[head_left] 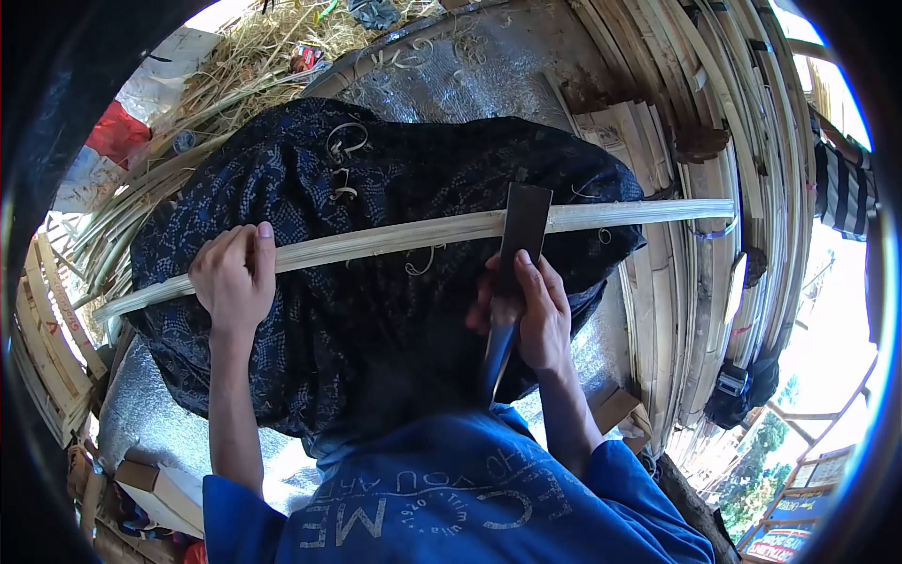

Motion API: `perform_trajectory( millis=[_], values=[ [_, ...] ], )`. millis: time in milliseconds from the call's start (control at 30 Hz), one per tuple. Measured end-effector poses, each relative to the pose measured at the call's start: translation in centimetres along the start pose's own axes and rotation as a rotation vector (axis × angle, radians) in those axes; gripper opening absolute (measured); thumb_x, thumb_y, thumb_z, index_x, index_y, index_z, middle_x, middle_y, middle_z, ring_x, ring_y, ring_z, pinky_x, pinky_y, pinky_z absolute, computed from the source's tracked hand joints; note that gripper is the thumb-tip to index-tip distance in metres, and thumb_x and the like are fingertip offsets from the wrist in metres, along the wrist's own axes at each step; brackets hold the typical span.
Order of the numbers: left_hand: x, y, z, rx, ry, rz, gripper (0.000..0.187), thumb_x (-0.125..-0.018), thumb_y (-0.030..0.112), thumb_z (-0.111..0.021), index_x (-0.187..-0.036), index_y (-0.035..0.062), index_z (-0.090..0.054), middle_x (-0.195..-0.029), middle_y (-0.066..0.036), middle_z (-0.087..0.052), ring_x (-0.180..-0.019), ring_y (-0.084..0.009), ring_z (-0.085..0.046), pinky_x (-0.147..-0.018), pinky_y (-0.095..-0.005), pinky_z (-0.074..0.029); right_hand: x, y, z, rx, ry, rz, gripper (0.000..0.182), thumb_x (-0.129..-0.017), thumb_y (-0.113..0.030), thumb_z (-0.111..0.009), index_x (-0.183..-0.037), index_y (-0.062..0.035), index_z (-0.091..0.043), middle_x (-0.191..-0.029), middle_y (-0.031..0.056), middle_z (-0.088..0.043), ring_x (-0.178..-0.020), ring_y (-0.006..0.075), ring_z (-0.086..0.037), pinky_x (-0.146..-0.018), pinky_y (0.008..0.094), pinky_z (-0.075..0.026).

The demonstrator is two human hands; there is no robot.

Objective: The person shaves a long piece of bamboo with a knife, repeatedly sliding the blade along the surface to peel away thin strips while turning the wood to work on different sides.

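Observation:
A long pale bamboo strip [385,242] lies crosswise over the dark patterned cloth on my lap, tilted up to the right. My left hand [235,277] is closed round it near its left end, thumb pointing away from me. In my right hand [545,315] is a knife [526,226] with a broad dark blade and a long handle that runs back toward my body. The blade crosses over the strip right of its middle. Part of the right fingers is blurred and hidden behind the knife. Thin curled shavings [348,141] rest on the cloth [310,197].
Stacked bamboo slats [695,310] line the right side. Straw-like shavings [249,56] heap up at the far left. A silvery foil sheet [451,80] covers the ground, a cardboard box [160,493] stands at the lower left, and another box [620,414] at right.

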State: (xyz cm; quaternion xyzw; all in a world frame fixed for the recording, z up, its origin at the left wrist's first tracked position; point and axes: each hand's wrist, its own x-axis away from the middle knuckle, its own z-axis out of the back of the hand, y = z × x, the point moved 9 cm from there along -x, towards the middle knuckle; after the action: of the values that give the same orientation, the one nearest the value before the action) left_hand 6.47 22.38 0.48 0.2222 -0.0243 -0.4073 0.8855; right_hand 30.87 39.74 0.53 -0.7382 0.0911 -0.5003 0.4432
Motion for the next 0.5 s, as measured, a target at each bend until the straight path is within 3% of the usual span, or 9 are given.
perform_trajectory(
  millis=[100, 167, 200, 300, 333, 400, 433, 500],
  values=[
    [0.5, 0.0, 0.0, 0.029, -0.061, 0.054, 0.031, -0.094, 0.021, -0.053, -0.069, 0.0018, -0.053, -0.066, -0.01, -0.054, -0.059, -0.0268, -0.054, -0.058, -0.0376, -0.04, -0.2, 0.1, 0.3, 0.083, -0.038, 0.057, 0.042, -0.101, -0.038, -0.039, -0.096, 0.001, -0.052, -0.067, 0.0092, -0.058, -0.052, 0.0148, -0.059, -0.046, 0.0248, -0.046],
    [1.2, 1.9, 3.7, 0.2, 0.318, 0.041, 0.016, -0.089, 0.009, -0.059, -0.077, 0.0021, -0.051, -0.075, -0.011, -0.053, -0.067, -0.0248, -0.053, -0.061, -0.0371, -0.041, -0.2, -0.3, 0.2, 0.162, 0.001, 0.074, 0.042, -0.101, -0.038, -0.039, -0.095, 0.0013, -0.052, -0.066, 0.0088, -0.058, -0.05, 0.0141, -0.058, -0.045, 0.0245, -0.045],
    [2.1, 4.2, 5.0, 0.23, 0.372, -0.047, 0.012, -0.084, -0.001, -0.061, -0.082, 0.0021, -0.049, -0.081, -0.012, -0.052, -0.073, -0.0237, -0.051, -0.064, -0.0371, -0.041, -0.1, -0.8, 0.3, 0.243, 0.043, 0.092, 0.042, -0.101, -0.038, -0.04, -0.094, 0.0016, -0.051, -0.065, 0.0084, -0.058, -0.049, 0.0135, -0.057, -0.044, 0.0243, -0.045],
    [4.6, 11.7, 2.8, 0.658, 0.07, -0.13, 0.027, -0.075, 0.018, -0.075, -0.084, 0.0034, -0.054, -0.08, -0.01, -0.054, -0.065, -0.0219, -0.051, -0.061, -0.035, -0.043, -0.2, -1.4, 0.2, 0.27, 0.118, 0.09, 0.041, -0.101, -0.037, -0.04, -0.092, 0.0021, -0.051, -0.064, 0.0076, -0.057, -0.048, 0.0127, -0.056, -0.043, 0.024, -0.044],
    [5.5, 14.0, -0.1, 0.838, -0.221, -0.026, 0.04, -0.076, 0.028, -0.076, -0.095, 0.0013, -0.054, -0.085, -0.012, -0.058, -0.069, -0.0249, -0.058, -0.061, -0.0367, -0.047, -0.2, -1.6, -0.2, 0.273, 0.108, 0.093, 0.041, -0.101, -0.037, -0.04, -0.092, 0.0021, -0.051, -0.064, 0.0076, -0.057, -0.048, 0.0127, -0.056, -0.043, 0.024, -0.044],
    [9.6, 17.7, -6.2, 0.953, -0.778, 0.208, 0.053, -0.081, 0.032, -0.073, -0.113, -0.0019, -0.048, -0.091, -0.016, -0.06, -0.08, -0.0283, -0.064, -0.064, -0.0372, -0.05, -0.2, -1.6, -0.3, 0.22, 0.139, 0.063, 0.04, -0.101, -0.035, -0.04, -0.092, 0.0021, -0.051, -0.064, 0.0075, -0.057, -0.049, 0.0129, -0.057, -0.045, 0.0246, -0.045],
    [9.7, 18.3, -7.1, 0.95, -0.77, 0.211, 0.053, -0.081, 0.032, -0.073, -0.113, -0.0019, -0.048, -0.091, -0.016, -0.06, -0.08, -0.0283, -0.064, -0.064, -0.0372, -0.05, -0.3, -1.6, -0.4, 0.222, 0.131, 0.066, 0.04, -0.101, -0.035, -0.04, -0.092, 0.0021, -0.051, -0.064, 0.0075, -0.057, -0.049, 0.0129, -0.057, -0.045, 0.0246, -0.045],
    [9.5, 20.2, -7.4, 1.321, -0.731, 0.176, 0.052, -0.089, 0.024, -0.066, -0.125, -0.0025, -0.04, -0.098, -0.02, -0.061, -0.088, -0.0314, -0.065, -0.069, -0.0376, -0.051, -0.2, -1.5, -0.4, 0.19, 0.134, 0.086, 0.038, -0.101, -0.033, -0.041, -0.095, 0.0025, -0.052, -0.067, 0.0077, -0.058, -0.053, 0.0129, -0.059, -0.049, 0.0257, -0.047]
  ],
)
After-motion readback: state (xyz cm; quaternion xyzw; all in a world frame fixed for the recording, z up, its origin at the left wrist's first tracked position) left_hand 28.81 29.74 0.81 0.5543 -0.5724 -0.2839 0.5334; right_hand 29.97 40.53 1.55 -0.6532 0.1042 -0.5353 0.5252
